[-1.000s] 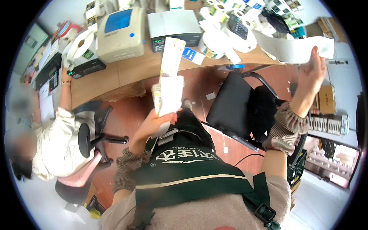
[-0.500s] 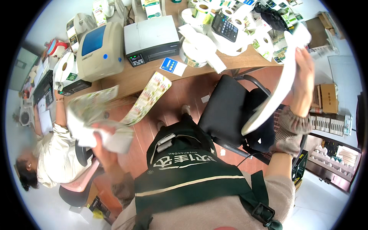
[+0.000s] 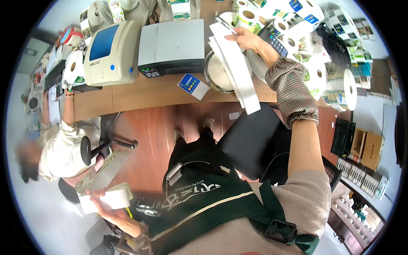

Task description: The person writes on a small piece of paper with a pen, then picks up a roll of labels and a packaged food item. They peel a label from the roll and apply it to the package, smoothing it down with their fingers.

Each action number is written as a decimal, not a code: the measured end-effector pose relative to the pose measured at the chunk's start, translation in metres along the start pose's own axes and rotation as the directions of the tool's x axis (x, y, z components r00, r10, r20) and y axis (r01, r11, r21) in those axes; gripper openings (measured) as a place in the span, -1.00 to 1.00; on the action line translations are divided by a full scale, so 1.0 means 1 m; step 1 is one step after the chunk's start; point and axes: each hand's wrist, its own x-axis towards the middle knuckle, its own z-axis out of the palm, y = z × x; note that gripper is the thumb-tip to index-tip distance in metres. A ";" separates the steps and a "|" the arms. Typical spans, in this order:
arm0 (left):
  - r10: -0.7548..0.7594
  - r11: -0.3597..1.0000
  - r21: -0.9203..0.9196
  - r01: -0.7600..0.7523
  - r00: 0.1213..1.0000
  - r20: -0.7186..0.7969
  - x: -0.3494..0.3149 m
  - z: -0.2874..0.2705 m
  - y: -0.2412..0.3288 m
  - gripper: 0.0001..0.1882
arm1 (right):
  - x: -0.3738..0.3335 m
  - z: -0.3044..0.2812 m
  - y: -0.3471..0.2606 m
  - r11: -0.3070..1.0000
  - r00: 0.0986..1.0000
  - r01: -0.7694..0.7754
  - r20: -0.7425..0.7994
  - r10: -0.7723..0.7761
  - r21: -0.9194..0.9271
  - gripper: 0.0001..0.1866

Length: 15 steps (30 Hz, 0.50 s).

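Note:
My left hand [image 3: 109, 210] is low at the left, closed on a folded bundle of label strip [image 3: 114, 196]. Its white backing faces up, and a loose printed tail [image 3: 106, 172] hangs off it, blurred. Over the desk, my right hand [image 3: 248, 40] pinches the end of a slim pen [image 3: 224, 24]. Under its fingers, a long folded white paper strip [image 3: 236, 70] lies across a large label roll [image 3: 216, 74] and hangs past the desk edge. A calculator [image 3: 276, 42] rests just right of my right hand, partly covered by the wrist.
A beige label printer [image 3: 111, 55] and a grey box-shaped printer [image 3: 172, 44] stand on the desk [image 3: 148, 91]. A blue-and-white card [image 3: 194, 86] lies before them. Several label rolls crowd the right. A black chair [image 3: 255, 140] stands below the desk; a co-worker [image 3: 70, 148] sits left.
My right hand has moved left over the desk; the white strip it held up now lies across the roll. My left hand has moved down and left with the label bundle. The view has shifted.

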 end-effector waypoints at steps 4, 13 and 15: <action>-0.090 0.995 0.045 0.093 0.993 -0.074 -0.002 -0.011 -0.013 -0.53 | 0.031 0.002 0.019 0.958 0.981 0.189 -0.002 -0.194 -0.217 -0.68; -0.266 0.964 -0.031 0.265 0.962 -0.059 0.009 0.010 -0.052 -0.68 | -0.014 0.018 -0.027 0.749 0.819 0.029 -0.414 -0.398 -0.662 -0.63; -0.313 0.950 -0.010 0.313 0.950 0.013 0.013 0.019 -0.060 -0.63 | -0.055 0.017 -0.045 0.822 0.684 0.219 -0.518 -0.513 -0.526 -0.71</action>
